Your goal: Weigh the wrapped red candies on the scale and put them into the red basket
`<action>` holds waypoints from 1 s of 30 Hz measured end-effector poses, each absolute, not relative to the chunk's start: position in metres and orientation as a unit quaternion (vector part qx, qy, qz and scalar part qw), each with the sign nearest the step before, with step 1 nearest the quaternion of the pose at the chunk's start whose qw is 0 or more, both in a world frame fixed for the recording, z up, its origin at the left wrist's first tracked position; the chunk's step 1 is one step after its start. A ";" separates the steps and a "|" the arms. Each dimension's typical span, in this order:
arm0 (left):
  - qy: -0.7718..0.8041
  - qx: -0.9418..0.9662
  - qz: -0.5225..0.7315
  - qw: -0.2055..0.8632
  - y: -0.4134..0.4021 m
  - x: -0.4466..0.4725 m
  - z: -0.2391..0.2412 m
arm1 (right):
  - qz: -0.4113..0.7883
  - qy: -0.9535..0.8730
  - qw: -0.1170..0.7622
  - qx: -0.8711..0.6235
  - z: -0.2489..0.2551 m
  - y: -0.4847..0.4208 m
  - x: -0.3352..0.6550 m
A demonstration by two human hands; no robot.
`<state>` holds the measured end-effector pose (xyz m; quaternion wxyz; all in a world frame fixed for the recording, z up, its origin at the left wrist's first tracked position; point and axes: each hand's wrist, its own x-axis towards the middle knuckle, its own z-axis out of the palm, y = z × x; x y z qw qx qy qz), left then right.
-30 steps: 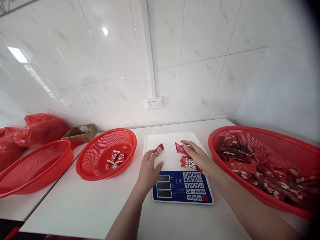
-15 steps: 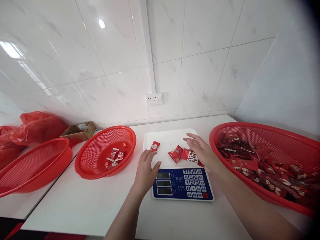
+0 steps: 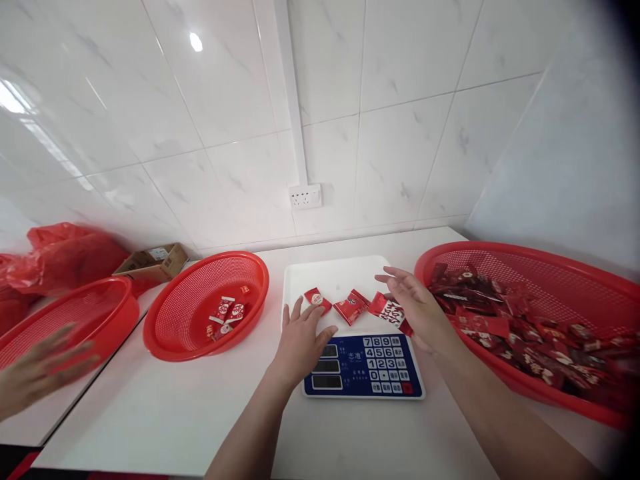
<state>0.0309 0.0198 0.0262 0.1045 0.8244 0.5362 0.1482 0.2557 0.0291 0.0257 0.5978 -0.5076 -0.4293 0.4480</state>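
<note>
My left hand [image 3: 300, 337] is open over the front left of the white weighing pan [image 3: 340, 272], its fingertips at a red wrapped snack packet [image 3: 315, 299]. Beside that lies a second red packet [image 3: 351, 307] in the middle of the pan. My right hand [image 3: 417, 308] is also open, fingers stretched leftward, above the pan's right side. Under and beside its palm is a red-and-white packet [image 3: 389, 311], partly hidden. The scale's blue keypad panel [image 3: 357, 373] faces me, with my left thumb near its display.
On the right stands a red basket [image 3: 480, 248] with many wrapped packets. A red basket [image 3: 165, 300] with several packets is left of the scale. Farther left are another basket [image 3: 107, 307], a cardboard box [image 3: 160, 267], red bags [image 3: 70, 253] and another person's blurred hand [image 3: 45, 370].
The left packet has turned and shifted a little to the right, closer to the middle one, along with my left hand. Another person's hand has come in at the left edge.
</note>
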 end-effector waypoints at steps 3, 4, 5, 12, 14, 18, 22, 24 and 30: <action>0.518 0.832 0.168 0.106 0.010 0.033 0.029 | 0.441 -0.432 0.607 -0.501 0.025 0.031 0.252; 0.511 0.834 0.179 0.108 0.007 0.032 0.030 | 0.440 -0.433 0.608 -0.499 0.025 0.031 0.251; 0.504 0.835 0.190 0.112 0.004 0.032 0.030 | 0.442 -0.435 0.607 -0.497 0.025 0.031 0.249; 0.476 0.835 0.249 0.117 -0.016 0.024 0.033 | 0.419 -0.494 0.574 -0.500 0.027 0.037 0.223; 0.466 0.840 0.252 0.115 -0.020 0.024 0.033 | 0.425 -0.521 0.549 -0.497 0.028 0.041 0.211; 0.462 0.848 0.229 0.122 -0.022 0.026 0.033 | 0.435 -0.560 0.514 -0.483 0.033 0.048 0.193; 0.461 0.852 0.209 0.133 -0.023 0.026 0.030 | 0.392 -0.588 0.525 -0.475 0.037 0.044 0.202; 0.459 0.854 0.204 0.136 -0.023 0.025 0.029 | 0.365 -0.594 0.530 -0.482 0.037 0.035 0.215; 0.450 0.854 0.223 0.135 -0.022 0.024 0.026 | 0.265 -0.588 0.495 -0.582 0.041 -0.006 0.288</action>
